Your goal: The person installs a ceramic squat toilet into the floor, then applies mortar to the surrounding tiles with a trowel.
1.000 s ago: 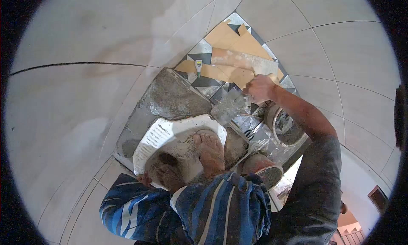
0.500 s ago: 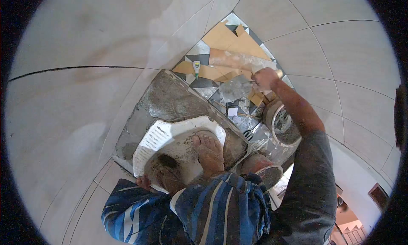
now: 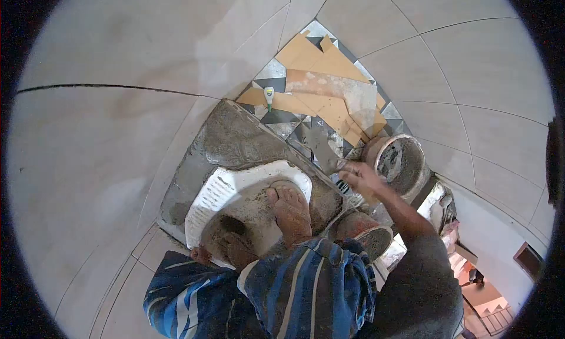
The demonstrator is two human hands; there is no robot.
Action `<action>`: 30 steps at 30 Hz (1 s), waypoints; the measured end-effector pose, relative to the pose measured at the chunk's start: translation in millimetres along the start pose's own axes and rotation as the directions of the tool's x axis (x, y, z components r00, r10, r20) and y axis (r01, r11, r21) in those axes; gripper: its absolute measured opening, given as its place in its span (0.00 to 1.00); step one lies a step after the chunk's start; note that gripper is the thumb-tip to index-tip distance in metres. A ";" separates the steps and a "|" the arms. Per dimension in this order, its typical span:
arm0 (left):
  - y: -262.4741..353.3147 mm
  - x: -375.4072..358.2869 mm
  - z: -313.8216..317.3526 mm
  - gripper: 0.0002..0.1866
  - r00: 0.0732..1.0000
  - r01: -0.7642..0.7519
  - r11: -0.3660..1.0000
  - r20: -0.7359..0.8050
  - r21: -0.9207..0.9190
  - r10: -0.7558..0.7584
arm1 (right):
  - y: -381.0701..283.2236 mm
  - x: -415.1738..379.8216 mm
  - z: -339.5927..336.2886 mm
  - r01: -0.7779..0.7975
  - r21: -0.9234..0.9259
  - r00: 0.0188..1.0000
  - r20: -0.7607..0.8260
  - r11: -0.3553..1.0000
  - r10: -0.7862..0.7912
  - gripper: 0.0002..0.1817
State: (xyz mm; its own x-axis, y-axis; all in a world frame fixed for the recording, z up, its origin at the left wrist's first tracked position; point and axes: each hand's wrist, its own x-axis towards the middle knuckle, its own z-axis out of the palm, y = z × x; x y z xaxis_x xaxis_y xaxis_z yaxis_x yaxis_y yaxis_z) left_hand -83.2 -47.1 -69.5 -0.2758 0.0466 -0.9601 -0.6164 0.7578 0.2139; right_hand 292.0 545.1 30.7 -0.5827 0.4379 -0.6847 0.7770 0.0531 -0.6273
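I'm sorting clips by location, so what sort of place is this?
Probably a toilet room under construction or repair: a squat toilet sits amid rough cement, large tiles line the walls, and the right hand grips a trowel.

Plain dark grey sleeve (image 3: 415, 289) right of the white squat pan (image 3: 210, 191), blue-and-dark striped cloth (image 3: 309, 286) with pale bands below the pan, unshod foot (image 3: 291, 214) inside it

Two buckets (image 3: 348, 223) sit right of a squat toilet pan (image 3: 207, 206), with a trowel (image 3: 322, 147) left of the farther one and cardboard (image 3: 308, 57) on the floor (image 3: 282, 129) beyond.
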 end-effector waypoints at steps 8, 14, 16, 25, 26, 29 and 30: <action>-20.7 19.5 8.6 0.21 0.988 -0.147 0.986 -0.034 0.080 0.150 | 6.1 -43.7 29.7 -0.361 0.321 0.926 0.239 0.876 0.294 0.20; -37.4 24.7 5.0 0.21 0.960 -0.253 0.959 -0.091 0.130 0.265 | -14.3 -42.2 24.5 -0.353 0.342 0.923 0.280 0.871 0.265 0.21; -43.3 26.6 6.0 0.21 0.949 -0.282 0.948 -0.103 0.150 0.298 | -22.5 -39.8 20.8 -0.325 0.321 0.928 0.288 0.890 0.235 0.22; -90.8 59.2 -10.9 0.24 0.899 -0.329 0.904 -0.202 0.272 0.388 | -55.7 -12.8 29.7 -0.294 0.090 0.919 0.300 0.952 0.256 0.29; -100.6 67.3 -15.2 0.28 0.900 -0.285 0.904 -0.236 0.318 0.367 | -56.6 -13.3 30.4 -0.328 0.103 0.914 0.285 0.939 0.288 0.29; -104.2 53.4 10.3 0.18 0.787 -0.412 0.875 -0.386 0.253 0.482 | -42.0 -14.3 27.4 -0.347 0.138 0.916 0.263 0.928 0.303 0.24; -100.3 49.3 6.6 0.18 0.787 -0.414 0.874 -0.382 0.257 0.485 | -32.0 -15.7 23.9 -0.330 0.156 0.924 0.257 0.931 0.284 0.22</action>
State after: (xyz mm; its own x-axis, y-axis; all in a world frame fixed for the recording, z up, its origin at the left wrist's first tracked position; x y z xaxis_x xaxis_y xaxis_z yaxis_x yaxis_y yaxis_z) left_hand -30.1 -116.6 -139.4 -0.7973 0.1557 -0.5831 -0.2351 0.8097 0.5377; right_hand 270.6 515.1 52.7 -0.3787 0.1890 -0.9060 0.8785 -0.2345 -0.4162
